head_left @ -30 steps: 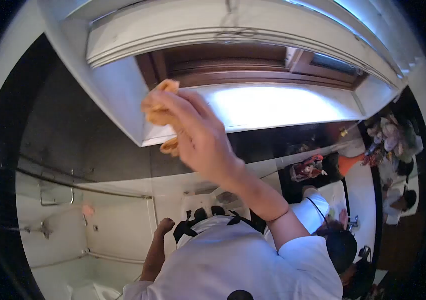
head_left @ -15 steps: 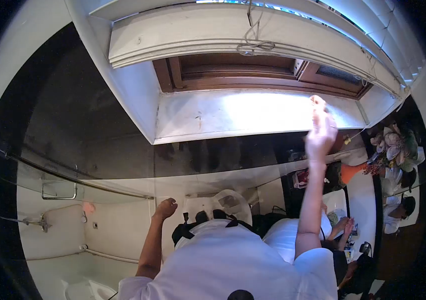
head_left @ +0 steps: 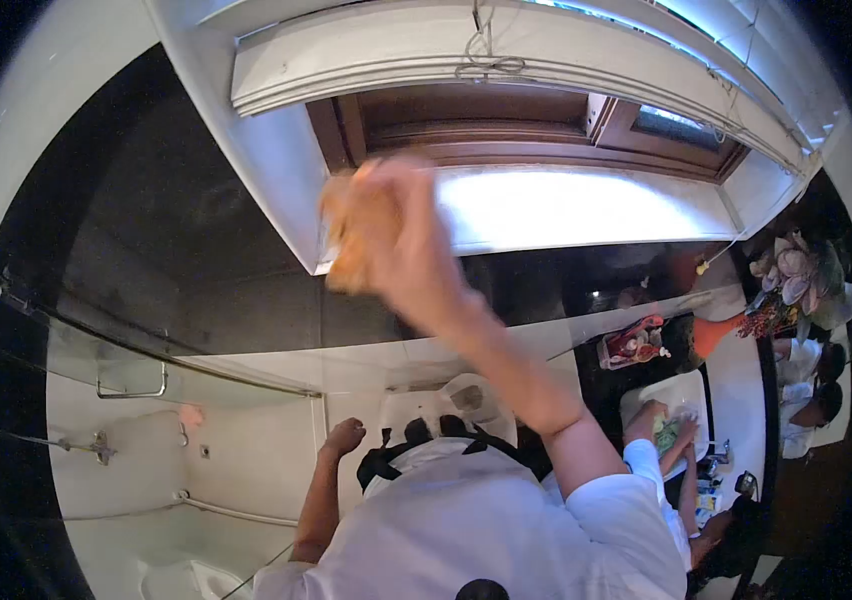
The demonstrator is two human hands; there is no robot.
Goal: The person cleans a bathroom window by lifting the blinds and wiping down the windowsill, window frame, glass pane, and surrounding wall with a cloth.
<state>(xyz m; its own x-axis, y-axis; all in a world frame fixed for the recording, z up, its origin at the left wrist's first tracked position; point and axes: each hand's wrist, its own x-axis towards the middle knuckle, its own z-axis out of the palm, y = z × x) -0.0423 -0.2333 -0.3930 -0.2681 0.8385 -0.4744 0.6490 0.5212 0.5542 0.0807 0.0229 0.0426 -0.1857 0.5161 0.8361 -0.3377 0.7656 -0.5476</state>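
My right hand (head_left: pixel 411 235) is raised at the left end of the white window sill (head_left: pixel 586 205), with its fingers closed on an orange-tan cloth (head_left: pixel 351 235). Motion blurs both the hand and the cloth. The cloth covers the sill's left corner; I cannot tell exactly where it touches. My left hand (head_left: pixel 346 435) hangs low at my left side, fingers curled in and nothing visible in them. Above the sill are the brown window frame (head_left: pixel 476 125) and the white blind (head_left: pixel 376 50).
A co-worker's hands (head_left: pixel 664 430) are in the white washbasin (head_left: pixel 691 390) on the right, with something green. An orange vase (head_left: pixel 711 335) with flowers stands beside a mirror. The toilet (head_left: pixel 396 405) is before me. A glass shower screen (head_left: pixel 236 375) stands left.
My right hand has swept from the right end of the sill to its left end, and the orange-tan cloth now shows. The co-worker's hands have come into clearer view over the basin.
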